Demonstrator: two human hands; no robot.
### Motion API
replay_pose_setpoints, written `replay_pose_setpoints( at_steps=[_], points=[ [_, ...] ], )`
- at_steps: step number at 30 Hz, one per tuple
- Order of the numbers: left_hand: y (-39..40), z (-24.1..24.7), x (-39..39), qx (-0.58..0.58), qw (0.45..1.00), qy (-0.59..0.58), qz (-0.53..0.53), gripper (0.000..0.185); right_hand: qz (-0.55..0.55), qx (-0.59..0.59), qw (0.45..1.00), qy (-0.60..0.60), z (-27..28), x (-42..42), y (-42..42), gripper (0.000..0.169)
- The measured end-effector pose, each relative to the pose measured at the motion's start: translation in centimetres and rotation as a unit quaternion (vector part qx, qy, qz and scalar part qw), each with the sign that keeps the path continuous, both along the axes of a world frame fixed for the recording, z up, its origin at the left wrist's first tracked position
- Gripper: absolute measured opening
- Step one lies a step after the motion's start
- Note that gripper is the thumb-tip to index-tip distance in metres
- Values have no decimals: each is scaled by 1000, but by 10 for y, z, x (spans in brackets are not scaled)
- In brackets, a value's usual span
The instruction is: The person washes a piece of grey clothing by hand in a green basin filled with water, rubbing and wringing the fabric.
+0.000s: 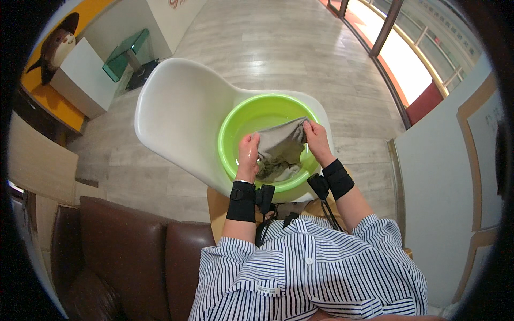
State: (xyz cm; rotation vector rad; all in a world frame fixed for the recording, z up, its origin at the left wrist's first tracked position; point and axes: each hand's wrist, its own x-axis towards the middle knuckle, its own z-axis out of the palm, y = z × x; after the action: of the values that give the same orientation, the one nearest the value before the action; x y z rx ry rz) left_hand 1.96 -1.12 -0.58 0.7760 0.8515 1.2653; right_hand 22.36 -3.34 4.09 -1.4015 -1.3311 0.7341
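A wet grey cloth [281, 138] is stretched between my two hands above a lime-green plastic basin [229, 120]. My left hand [248, 157] grips its left edge, with the thumb on top and water glistening on the skin. At the upper right corner, my right hand [317, 138] pinches the fabric. The lower part of the cloth hangs bunched in the basin, where it looks darker and soaked. Water covers the basin's bottom; its depth I cannot tell. The basin rests on the seat of a white moulded plastic chair [180, 108].
Black wrist straps with small devices and cables [329, 212] hang by both forearms. A brown leather sofa [124, 248] stands at lower left. Beyond the chair are a glass stand [124, 54], a white box [84, 76] with a plush toy [60, 44], and glass doors [381, 48] at right.
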Motion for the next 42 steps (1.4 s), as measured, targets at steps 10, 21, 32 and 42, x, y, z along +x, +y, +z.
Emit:
replay_pose_setpoints(
  at_steps=[10, 21, 32, 42],
  points=[
    [-4, -9, 0, 84, 978, 137, -134, 27, 42, -8, 987, 154, -2, -9, 14, 26],
    [-11, -20, 52, -89, 966, -244, -5, 37, 81, 127, 889, -433, 10, -82, -8, 27],
    [-20, -8, 41, -98, 963, -243, -55, 43, 88, 110, 936, -323, 21, -81, -17, 40],
    [-16, 6, 55, -101, 967, -222, -71, 36, 16, 125, 908, -400, 2, -69, 10, 30]
  ],
)
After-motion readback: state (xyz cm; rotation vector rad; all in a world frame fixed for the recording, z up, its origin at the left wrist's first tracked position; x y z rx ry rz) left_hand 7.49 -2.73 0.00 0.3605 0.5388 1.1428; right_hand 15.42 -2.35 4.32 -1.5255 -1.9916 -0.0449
